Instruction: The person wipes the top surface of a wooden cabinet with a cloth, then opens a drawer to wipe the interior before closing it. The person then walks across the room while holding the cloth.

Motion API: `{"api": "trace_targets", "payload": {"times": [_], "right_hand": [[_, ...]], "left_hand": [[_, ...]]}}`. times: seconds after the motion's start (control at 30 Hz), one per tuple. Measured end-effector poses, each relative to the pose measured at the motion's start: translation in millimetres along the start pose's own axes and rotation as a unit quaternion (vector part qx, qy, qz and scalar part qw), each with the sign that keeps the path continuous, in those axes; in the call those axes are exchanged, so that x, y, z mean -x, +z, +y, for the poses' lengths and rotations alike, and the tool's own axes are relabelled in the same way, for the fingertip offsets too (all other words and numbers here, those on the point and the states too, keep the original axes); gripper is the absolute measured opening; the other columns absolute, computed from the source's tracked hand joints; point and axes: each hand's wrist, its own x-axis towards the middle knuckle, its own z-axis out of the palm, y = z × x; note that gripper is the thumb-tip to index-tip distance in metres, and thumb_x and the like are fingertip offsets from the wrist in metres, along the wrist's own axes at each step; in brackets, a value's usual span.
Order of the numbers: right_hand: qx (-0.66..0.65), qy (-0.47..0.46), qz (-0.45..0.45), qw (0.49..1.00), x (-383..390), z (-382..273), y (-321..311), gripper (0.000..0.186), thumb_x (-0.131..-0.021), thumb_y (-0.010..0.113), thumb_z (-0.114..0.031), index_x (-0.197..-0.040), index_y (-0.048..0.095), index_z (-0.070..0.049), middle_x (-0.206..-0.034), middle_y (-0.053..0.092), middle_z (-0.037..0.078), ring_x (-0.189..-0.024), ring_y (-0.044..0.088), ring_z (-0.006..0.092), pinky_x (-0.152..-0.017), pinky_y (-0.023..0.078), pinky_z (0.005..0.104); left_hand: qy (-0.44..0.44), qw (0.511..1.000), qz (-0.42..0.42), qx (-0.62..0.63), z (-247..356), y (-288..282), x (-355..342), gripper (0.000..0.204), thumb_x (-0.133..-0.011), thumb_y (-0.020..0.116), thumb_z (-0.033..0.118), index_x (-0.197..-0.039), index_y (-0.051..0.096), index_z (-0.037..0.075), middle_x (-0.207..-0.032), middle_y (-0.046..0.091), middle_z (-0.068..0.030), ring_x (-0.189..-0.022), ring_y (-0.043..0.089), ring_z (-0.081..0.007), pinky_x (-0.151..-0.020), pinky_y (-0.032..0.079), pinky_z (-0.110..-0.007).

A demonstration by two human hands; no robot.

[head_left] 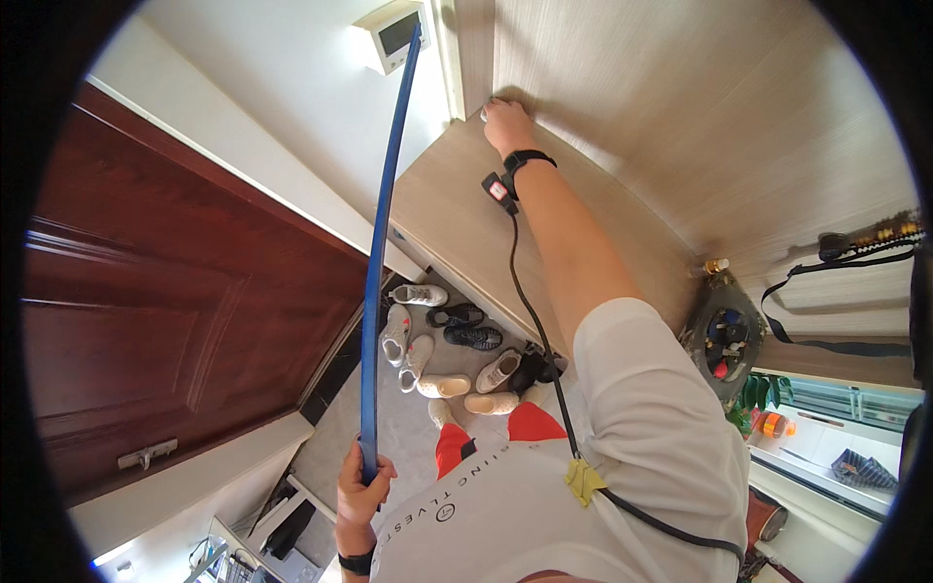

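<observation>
Grasping the pole [380, 223] near its lower end with the left hand [362, 491], left of the cabinet [442, 185], probably to keep such length steady. Looks long, slim and evenly blue, faintly bowed. Reaching to the cabinet's far corner with the right hand [507, 126], perhaps for support; cannot tell whether gripping anything.

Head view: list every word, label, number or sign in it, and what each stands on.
White shirt: dark printed letters and a round mark across the front; wording not copied here.
Black device on the cable: a red-and-white label, too small to read.
Wall panel: any marks too small to read.
I can make out no other lettering.
</observation>
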Motion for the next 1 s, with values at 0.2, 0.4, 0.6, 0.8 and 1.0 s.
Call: {"api": "trace_targets", "payload": {"times": [0.2,0.4,0.6,0.8,1.0], "right_hand": [[-0.066,-0.171,-0.021,0.983,35.9,-7.3,3.4,0.027,-0.087,0.053,-0.003,-0.108,0.069,-0.008,-0.11,0.067,0.013,-0.107,0.059,0.0325,-0.088,0.05,0.0417],[-0.093,0.039,-0.03,0.994,18.6,21.6,-8.8,0.029,-0.088,0.051,-0.004,-0.111,0.067,-0.007,-0.108,0.066,0.016,-0.101,0.062,0.0338,-0.086,0.051,0.0433],[-0.068,-0.042,-0.1,0.992,38.3,-22.8,5.9,0.042,-0.081,0.052,0.006,-0.118,0.066,-0.01,-0.119,0.065,0.009,-0.109,0.06,0.0315,-0.093,0.048,0.0401],[-0.176,-0.254,-0.135,0.941,123.7,-25.1,-30.7,0.034,-0.082,0.054,-0.001,-0.111,0.067,-0.014,-0.125,0.061,0.013,-0.107,0.061,0.0312,-0.088,0.05,0.0404],[-0.034,-0.039,-0.013,0.999,69.1,25.1,-41.3,0.022,-0.086,0.05,-0.006,-0.1,0.067,-0.007,-0.106,0.067,0.014,-0.095,0.063,0.0355,-0.083,0.05,0.0452]], "left_hand": [[-0.027,0.999,0.003,0.02,1.0,1.2,-0.1,0.068,-0.088,0.055,-0.006,-0.148,0.027,0.008,-0.082,0.06,-0.0089,-0.048,0.047,-0.0059,-0.042,0.038,-0.019],[0.002,1.0,-0.014,0.005,5.9,-2.9,-7.5,0.07,-0.088,0.054,-0.006,-0.15,0.026,0.011,-0.083,0.06,-0.0097,-0.048,0.046,-0.0058,-0.042,0.038,-0.019],[-0.026,1.0,-0.006,0.009,3.3,1.9,-2.5,0.069,-0.087,0.055,-0.005,-0.149,0.027,0.005,-0.082,0.06,-0.0077,-0.049,0.047,-0.0049,-0.042,0.038,-0.018],[0.007,0.999,-0.031,0.035,12.5,5.7,-10.4,0.067,-0.089,0.054,-0.005,-0.149,0.026,0.007,-0.083,0.059,-0.01,-0.049,0.046,-0.0059,-0.042,0.037,-0.018],[-0.024,0.999,-0.027,-0.017,11.9,5.8,-2.5,0.063,-0.088,0.053,-0.005,-0.146,0.03,0.004,-0.082,0.059,-0.0093,-0.048,0.045,-0.0054,-0.042,0.036,-0.019]]}}
